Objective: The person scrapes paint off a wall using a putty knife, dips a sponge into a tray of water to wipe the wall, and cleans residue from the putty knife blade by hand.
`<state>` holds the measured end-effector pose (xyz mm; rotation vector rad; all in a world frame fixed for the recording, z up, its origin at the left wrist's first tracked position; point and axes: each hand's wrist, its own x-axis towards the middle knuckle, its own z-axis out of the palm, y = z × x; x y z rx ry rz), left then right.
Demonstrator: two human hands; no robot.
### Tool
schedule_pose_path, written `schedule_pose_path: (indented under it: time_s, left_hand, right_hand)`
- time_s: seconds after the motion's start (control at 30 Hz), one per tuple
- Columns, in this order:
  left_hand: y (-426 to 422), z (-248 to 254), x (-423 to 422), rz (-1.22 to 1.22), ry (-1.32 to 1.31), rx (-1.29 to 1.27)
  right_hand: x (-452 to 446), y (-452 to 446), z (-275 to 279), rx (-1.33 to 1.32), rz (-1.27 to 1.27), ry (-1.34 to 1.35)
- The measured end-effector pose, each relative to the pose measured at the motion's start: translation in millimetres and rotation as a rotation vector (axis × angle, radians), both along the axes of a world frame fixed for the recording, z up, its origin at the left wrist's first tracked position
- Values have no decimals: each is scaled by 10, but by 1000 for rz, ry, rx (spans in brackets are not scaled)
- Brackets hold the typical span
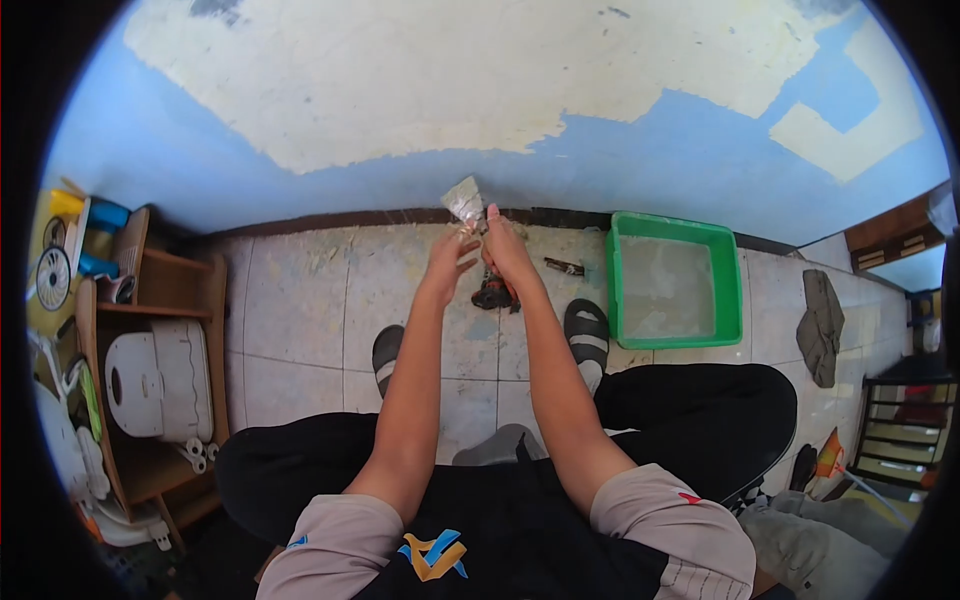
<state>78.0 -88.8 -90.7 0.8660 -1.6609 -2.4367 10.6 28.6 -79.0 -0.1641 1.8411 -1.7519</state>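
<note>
A scraper with a wide whitish blade is held up in front of the lower blue wall. My right hand is closed around its handle, thumb pointing up along it. Close beside it, my left hand has its fingers apart and curved, near the base of the blade. Below my right hand, an orange and black tool lies on the tiled floor, partly hidden by the hand and forearm. A small dark object rests to its right.
A green tub with greyish contents stands at the right of the floor. Farther right lie a dark cloth and a chair. Wooden shelving with a white case stands left. The wall has peeled patches; debris lies along its base.
</note>
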Motion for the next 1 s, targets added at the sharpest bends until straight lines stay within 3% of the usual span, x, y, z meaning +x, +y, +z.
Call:
schedule_pose_path:
  time_s: [0.07,0.1,0.13,0.27,0.3,0.37,0.4,0.47,0.57,0.8,0.9,0.93,1.0]
  left_hand:
    - [62,-212,129,-15,-2,175]
    - [-84,-702,115,-83,74,238]
    - [-77,-684,147,-79,84,241]
    - [-66,-737,350,233,75,326]
    - [-81,-779,362,343,75,391]
    - [-148,-804,452,348,15,345]
    - [-170,-820,482,350,-56,293]
    - [-179,-799,492,348,-110,272]
    - [-227,-947,598,263,-158,189]
    - [-320,-908,724,102,-129,1]
    - [-331,-894,633,-9,-159,-89]
    - [-296,-862,611,-16,-155,-86]
    - [-213,-730,564,-115,-108,-30]
  right_hand:
    - [181,-69,-86,45,97,-69]
    - [267,-170,-188,46,78,-98]
    - [313,-227,-240,45,59,-124]
    - [341,-41,-214,215,131,-110]
    - [281,38,-455,221,135,-101]
    - [141,184,-1068,741,-3,472]
    - [201,222,-977,746,-3,478]
    - [368,268,-701,1035,211,419]
    - [484,160,-923,1045,308,368]
    - [506,240,-1162,771,169,328]
    - [337,232,-1070,270,-95,129]
    - [281,239,-1020,274,-102,131]
    - [188,245,-852,39,-176,59]
